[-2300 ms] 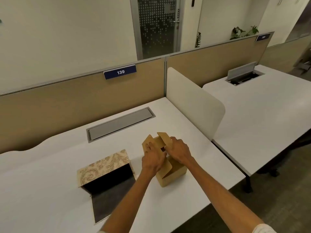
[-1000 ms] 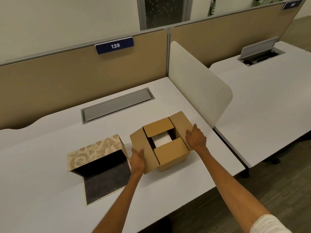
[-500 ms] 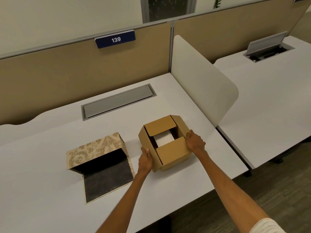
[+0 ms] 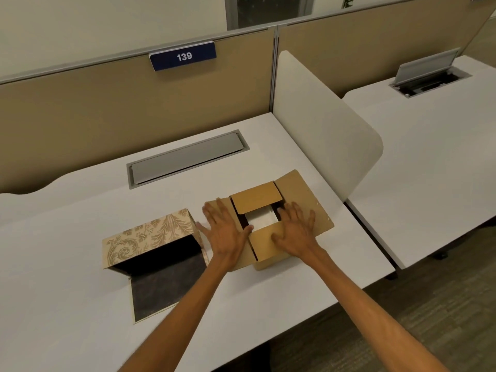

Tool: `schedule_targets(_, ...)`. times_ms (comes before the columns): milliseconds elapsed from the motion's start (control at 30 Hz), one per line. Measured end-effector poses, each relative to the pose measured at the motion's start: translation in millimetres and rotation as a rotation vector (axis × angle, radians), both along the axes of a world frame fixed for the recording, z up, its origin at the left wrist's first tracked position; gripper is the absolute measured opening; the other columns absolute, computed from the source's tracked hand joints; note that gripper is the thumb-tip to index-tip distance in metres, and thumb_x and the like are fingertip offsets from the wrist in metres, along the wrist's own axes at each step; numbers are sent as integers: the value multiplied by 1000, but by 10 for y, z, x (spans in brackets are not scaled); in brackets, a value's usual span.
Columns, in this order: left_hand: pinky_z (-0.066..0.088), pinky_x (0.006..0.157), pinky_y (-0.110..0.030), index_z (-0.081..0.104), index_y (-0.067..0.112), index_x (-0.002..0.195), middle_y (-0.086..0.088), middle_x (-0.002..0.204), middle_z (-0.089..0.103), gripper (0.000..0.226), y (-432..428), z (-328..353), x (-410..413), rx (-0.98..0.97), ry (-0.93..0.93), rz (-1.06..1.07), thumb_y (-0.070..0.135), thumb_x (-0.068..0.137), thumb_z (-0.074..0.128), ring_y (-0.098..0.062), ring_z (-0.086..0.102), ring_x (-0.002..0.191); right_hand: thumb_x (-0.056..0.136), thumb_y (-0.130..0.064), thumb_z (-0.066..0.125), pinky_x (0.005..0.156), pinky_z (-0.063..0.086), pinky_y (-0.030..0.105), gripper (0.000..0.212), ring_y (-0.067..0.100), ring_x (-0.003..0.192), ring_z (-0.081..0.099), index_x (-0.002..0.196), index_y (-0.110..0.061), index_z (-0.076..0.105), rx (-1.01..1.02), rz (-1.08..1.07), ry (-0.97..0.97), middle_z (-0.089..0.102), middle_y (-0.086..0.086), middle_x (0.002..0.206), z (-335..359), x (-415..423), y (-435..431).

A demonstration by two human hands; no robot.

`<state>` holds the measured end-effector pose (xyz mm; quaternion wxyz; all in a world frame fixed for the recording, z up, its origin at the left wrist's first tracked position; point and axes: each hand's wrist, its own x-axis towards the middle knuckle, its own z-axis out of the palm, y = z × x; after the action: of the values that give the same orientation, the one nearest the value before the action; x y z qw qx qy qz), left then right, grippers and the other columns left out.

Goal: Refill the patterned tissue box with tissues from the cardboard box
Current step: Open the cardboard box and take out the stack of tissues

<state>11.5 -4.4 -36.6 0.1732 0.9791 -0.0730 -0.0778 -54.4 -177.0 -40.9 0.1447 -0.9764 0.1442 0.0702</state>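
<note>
The brown cardboard box (image 4: 303, 191) stands on the white desk (image 4: 80, 264) with its flaps spread. A pale stack of tissues (image 4: 261, 220) shows in the gap between the flaps. My left hand (image 4: 224, 230) lies flat with fingers spread on the left flap. My right hand (image 4: 295, 229) presses flat on the right flap and the near flap. Just left of the cardboard box lies the patterned tissue box (image 4: 150, 232), its dark inside showing and its dark-lined lid (image 4: 163, 288) folded out onto the desk.
A grey cable hatch (image 4: 188, 157) is set in the desk behind the boxes. A beige partition with a blue "139" sign (image 4: 183, 56) runs along the back. A white rounded divider (image 4: 322, 135) stands at the right, with a neighbouring desk (image 4: 429, 157) beyond. The desk's front edge is close.
Both hands moved from the outer sides of the cardboard box onto its top, pushing the side flaps outward and flat. The camera view has moved closer.
</note>
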Motion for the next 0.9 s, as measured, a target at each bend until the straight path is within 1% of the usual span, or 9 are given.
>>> schedule_targets(67,12,117,-61,-8,13,156,-24,162,-5,117,-87,29,115,30,-21,-67,58,78,68,-40,-2,151,83,-47,59,117,-2,57,78,19,149,6,148,-17,28,10,144,108,26,5,157,16,21,-33)
schedule_targets(167,19,119,-52,7,14,156,-24,161,11,102,-194,41,318,97,-41,-197,41,82,71,-39,10,150,85,-44,59,118,4,49,69,20,146,18,144,-18,37,80,194,191,37,6,150,62,30,-111)
schedule_targets(267,36,110,-43,38,12,144,-18,145,44,65,-249,67,521,56,6,-388,27,86,65,-33,39,137,84,-39,63,118,6,47,60,20,138,34,138,-22,44,117,186,114,47,3,141,119,-5,-144)
schedule_targets(367,47,97,-39,56,15,132,-10,128,64,48,-208,125,642,-108,22,-386,28,86,66,-30,59,117,82,-35,67,116,8,43,51,17,130,42,129,-26,51,149,172,-25,54,-2,133,198,-75,-193)
schedule_targets(467,53,92,-40,59,17,127,-7,122,68,41,-139,149,719,-117,12,-463,33,89,64,-28,64,110,85,-37,66,114,13,39,38,13,124,47,121,-28,57,167,177,-146,60,-6,125,287,-193,-243)
schedule_targets(567,57,85,-40,65,16,119,-6,113,73,31,-89,134,758,-163,-65,-515,35,94,59,-25,69,99,92,-45,55,107,20,32,24,10,114,50,107,-29,65,184,159,-301,67,-10,110,338,-345,-225)
schedule_targets(633,59,81,-37,69,16,113,-4,103,76,29,-77,129,767,-219,-150,-510,35,96,57,-22,72,91,93,-49,50,103,24,30,26,5,109,50,95,-31,68,226,123,-336,69,-14,99,350,-440,-196)
schedule_targets(733,59,78,-38,72,17,109,-3,94,78,27,-92,169,830,-246,-254,-481,35,96,58,-21,74,84,92,-54,49,100,31,29,31,-1,103,50,91,-32,70,307,88,-346,68,-18,93,342,-572,-184)
schedule_targets(900,59,80,-36,67,17,125,-10,92,79,30,-187,306,1020,-260,-433,-405,21,97,58,-28,75,83,94,-49,51,88,48,31,32,4,96,55,96,-25,72,427,-17,-362,67,-13,92,269,-813,-83)
